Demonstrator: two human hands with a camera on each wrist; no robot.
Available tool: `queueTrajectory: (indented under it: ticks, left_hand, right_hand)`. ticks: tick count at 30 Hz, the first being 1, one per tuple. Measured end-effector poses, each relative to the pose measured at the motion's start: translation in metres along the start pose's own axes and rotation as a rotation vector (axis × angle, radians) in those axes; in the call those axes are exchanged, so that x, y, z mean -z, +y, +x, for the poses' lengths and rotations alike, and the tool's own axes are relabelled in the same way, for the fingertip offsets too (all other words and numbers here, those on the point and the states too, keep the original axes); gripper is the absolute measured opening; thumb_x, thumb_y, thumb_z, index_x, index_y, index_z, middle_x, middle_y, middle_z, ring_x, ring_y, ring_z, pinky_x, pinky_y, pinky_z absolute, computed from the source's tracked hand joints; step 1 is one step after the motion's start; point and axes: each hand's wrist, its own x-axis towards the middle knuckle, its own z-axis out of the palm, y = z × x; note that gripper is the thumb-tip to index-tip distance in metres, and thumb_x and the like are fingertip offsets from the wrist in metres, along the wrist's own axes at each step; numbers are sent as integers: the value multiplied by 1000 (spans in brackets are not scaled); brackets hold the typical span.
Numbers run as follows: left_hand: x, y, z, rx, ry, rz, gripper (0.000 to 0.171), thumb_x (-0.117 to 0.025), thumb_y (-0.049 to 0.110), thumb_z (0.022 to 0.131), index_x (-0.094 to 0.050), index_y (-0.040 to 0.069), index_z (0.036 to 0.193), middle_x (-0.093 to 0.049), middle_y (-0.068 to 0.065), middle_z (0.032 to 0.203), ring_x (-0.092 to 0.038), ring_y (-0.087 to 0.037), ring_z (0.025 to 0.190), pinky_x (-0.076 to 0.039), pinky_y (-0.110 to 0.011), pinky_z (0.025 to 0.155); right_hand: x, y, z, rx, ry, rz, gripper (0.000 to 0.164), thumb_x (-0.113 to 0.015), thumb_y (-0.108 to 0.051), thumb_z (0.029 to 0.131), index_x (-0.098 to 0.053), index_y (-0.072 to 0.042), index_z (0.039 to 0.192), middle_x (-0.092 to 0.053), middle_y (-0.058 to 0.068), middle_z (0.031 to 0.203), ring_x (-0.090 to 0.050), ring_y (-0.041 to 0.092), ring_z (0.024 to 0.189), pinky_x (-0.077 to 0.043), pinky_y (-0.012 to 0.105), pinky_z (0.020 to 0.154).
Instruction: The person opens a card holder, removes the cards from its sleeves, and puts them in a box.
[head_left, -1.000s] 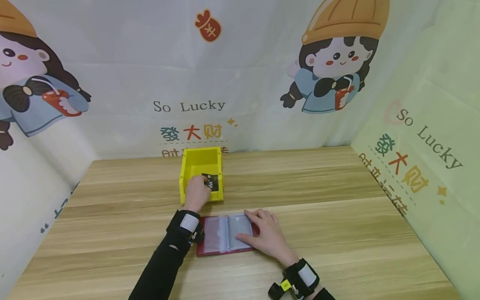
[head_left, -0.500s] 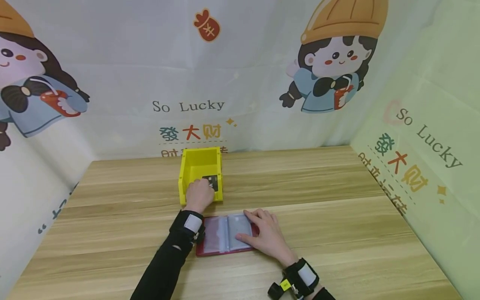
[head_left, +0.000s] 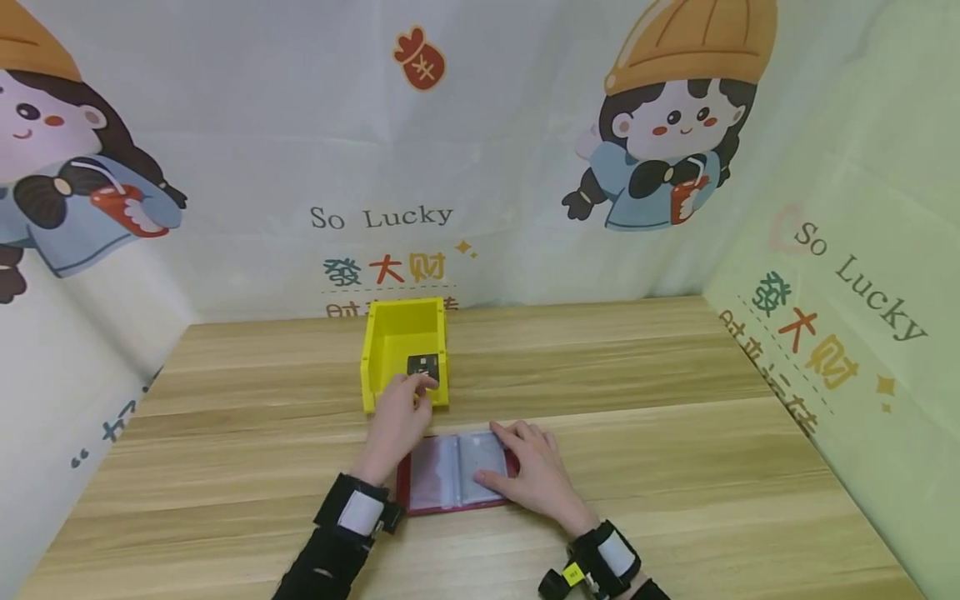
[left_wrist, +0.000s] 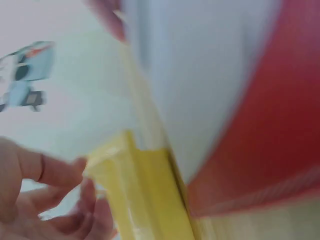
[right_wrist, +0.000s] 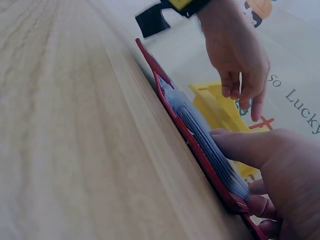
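An open card holder (head_left: 434,473) with a red cover and clear sleeves lies on the table. My right hand (head_left: 542,479) holds its right side, the thumb (right_wrist: 242,146) on the sleeves and the other fingers at the edge. Behind it stands a yellow bin (head_left: 405,327) with a black card (head_left: 423,364) inside, partly hidden by my left fingers. My left hand (head_left: 397,417) is over the bin's front edge, its fingers loosely bent. Nothing shows between them in the left wrist view, where the bin wall (left_wrist: 150,195) is close beside the fingertips.
The wooden table (head_left: 637,400) runs back to a printed cloth (head_left: 510,167) behind the bin, with more cloth at both sides. Black straps with small cameras (head_left: 555,583) sit on both wrists.
My left hand has drawn back from inside the bin toward its front edge, and its fingers have loosened. The black card stays in the bin. My right hand has kept its place.
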Motion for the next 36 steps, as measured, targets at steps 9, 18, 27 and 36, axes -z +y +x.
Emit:
queueTrajectory:
  ticks: [9, 18, 27, 36]
  left_hand:
    - [-1, 5, -46, 78, -210, -194, 16, -61, 7, 95, -72, 3, 106, -66, -6, 83, -53, -13, 68, -43, -24, 58]
    - [-13, -4, -53, 56, -285, -211, 18, -73, 9, 88, -70, 1, 104, -63, -2, 75, -49, -8, 59, -38, -20, 53]
    - [-20, -13, -47, 127, -339, -297, 25, -80, 11, 82, -70, 2, 103, -65, -2, 73, -53, -11, 59, -42, -24, 53]
    - [-20, -16, -48, 140, -329, -348, 24, -81, 9, 80, -70, 1, 100, -65, -2, 72, -52, -10, 57, -44, -24, 51]
  right_hand:
    - [-1, -5, 2, -14, -3, -42, 65, -68, -44, 90, -56, -8, 143, -56, 1, 99, -44, 15, 90, -30, 39, 88]
    - [-5, -4, 6, -22, 50, -126, 55, -63, -49, 93, -63, -14, 136, -61, 0, 98, -47, 14, 90, -27, 32, 81]
    - [-7, -5, 8, -10, 132, -146, 45, -70, -45, 90, -70, -17, 125, -60, -5, 86, -46, 10, 79, -28, 28, 76]
    - [-9, -4, 10, 23, 218, -44, 35, -78, -33, 86, -72, -14, 115, -54, -9, 80, -44, 5, 73, -31, 26, 75]
